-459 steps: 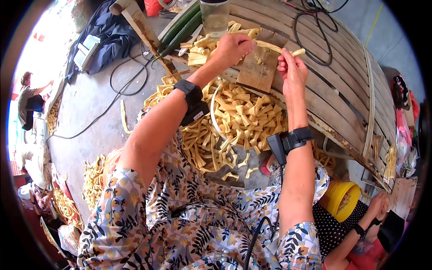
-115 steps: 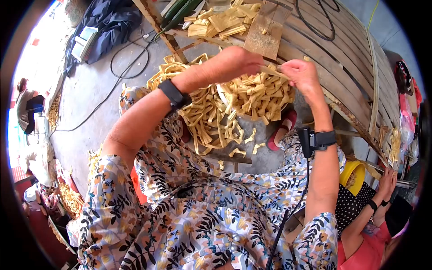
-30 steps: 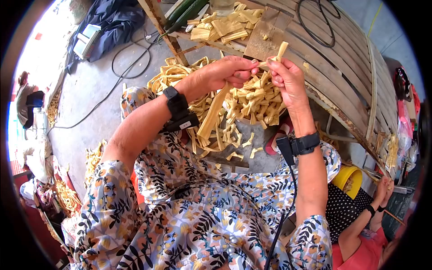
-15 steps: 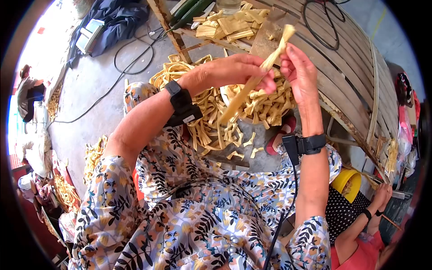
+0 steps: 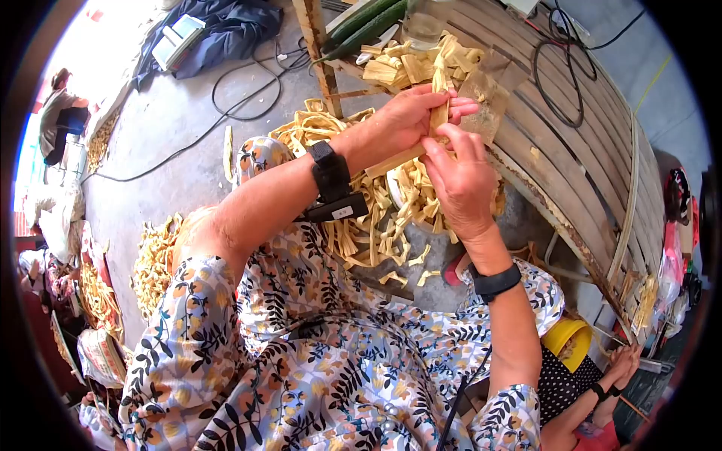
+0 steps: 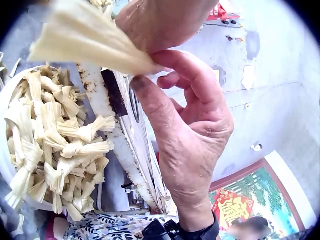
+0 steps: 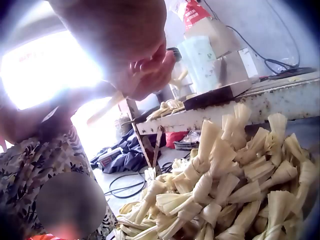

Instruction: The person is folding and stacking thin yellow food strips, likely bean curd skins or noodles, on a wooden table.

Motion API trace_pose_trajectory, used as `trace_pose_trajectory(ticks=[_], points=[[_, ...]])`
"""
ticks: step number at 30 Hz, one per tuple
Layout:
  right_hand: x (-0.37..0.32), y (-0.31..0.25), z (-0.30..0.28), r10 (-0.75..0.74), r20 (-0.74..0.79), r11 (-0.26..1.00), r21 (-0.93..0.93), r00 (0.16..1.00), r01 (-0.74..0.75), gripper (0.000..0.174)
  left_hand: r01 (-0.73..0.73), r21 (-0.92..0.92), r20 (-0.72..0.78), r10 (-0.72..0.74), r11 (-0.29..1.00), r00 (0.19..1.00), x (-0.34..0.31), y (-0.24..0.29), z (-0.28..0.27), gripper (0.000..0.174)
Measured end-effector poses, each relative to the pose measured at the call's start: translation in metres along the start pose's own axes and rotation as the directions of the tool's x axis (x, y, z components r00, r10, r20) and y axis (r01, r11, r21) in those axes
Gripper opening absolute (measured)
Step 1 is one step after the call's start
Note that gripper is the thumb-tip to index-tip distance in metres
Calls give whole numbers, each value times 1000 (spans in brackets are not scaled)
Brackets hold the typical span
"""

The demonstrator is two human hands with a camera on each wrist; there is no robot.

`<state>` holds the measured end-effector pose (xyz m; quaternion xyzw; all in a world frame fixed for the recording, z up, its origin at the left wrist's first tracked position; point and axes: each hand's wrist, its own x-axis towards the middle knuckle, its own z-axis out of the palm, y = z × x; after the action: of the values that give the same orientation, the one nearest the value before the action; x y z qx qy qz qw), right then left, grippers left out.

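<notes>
Two hands hold a pale yellow folded strip above the knotted pieces. In the head view the left hand (image 5: pixel 415 114) pinches the upright part of the strip (image 5: pixel 439 114) between thumb and fingers, its other fingers stretched to the right. Just below and to the right, the right hand (image 5: pixel 465 180) pinches the strip's lower part, whose flat tail (image 5: pixel 395 161) slants down-left. The left wrist view shows the right hand's (image 6: pixel 187 107) thumb and forefinger on the narrow end of the fanned strip (image 6: pixel 90 42). Knotted pieces (image 7: pixel 200 185) fill the lower right wrist view.
A slatted bench (image 5: pixel 571 128) with a rusty edge carries a small board (image 5: pixel 485 101), flat yellow pieces (image 5: pixel 387 71), green cucumbers (image 5: pixel 368 34), a clear jar (image 5: pixel 423 26) and black cable (image 5: pixel 560 113). A seated person's arms and a yellow bucket (image 5: pixel 565 342) are at lower right.
The right hand has come down from the strip's upper end to its lower part, below the left hand. The strip stands more upright above the left hand, and the head view has shifted.
</notes>
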<state>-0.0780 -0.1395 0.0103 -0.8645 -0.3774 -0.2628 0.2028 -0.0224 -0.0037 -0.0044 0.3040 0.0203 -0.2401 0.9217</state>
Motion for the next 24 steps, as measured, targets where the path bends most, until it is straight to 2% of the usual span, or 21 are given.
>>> trace_pose_trajectory(ticks=[3,4,7,8,13,16,17,18,20,21,22,24], points=[[-3,1,6,-39,44,999,-16,998,40,25,10,-107,18,-9,994,1000,7,1,-14,26],[-3,1,7,-47,48,998,-30,998,48,23,37,-114,76,-29,993,997,7,3,-16,27],[-2,5,6,-66,55,996,-61,996,70,19,104,-165,7,-104,981,995,5,0,-14,27],[-1,6,6,-74,55,995,-67,996,77,18,110,-190,29,-106,976,994,4,0,-14,27],[1,9,-1,-86,-18,995,50,996,86,17,145,-241,119,-119,960,986,5,4,-16,27],[8,4,-17,-22,-67,969,245,997,38,20,9,-42,-72,-12,999,997,-1,7,-3,25],[9,4,-21,13,-82,948,319,997,14,21,-19,99,-102,29,995,994,-1,6,-1,24],[13,8,-18,67,-162,920,393,984,2,13,-40,239,-126,71,970,989,-3,4,3,23],[20,8,-27,344,-20,745,614,939,-260,6,-65,483,-203,184,873,962,-7,-7,15,18],[23,8,-32,461,75,613,694,884,-378,4,-102,537,-136,206,837,969,-9,-12,16,16],[23,17,-27,428,38,686,637,903,-352,13,-143,587,-66,223,797,973,-9,-18,16,15],[24,23,-26,516,175,633,582,839,-511,15,-273,651,91,284,709,955,-6,-29,16,12]])
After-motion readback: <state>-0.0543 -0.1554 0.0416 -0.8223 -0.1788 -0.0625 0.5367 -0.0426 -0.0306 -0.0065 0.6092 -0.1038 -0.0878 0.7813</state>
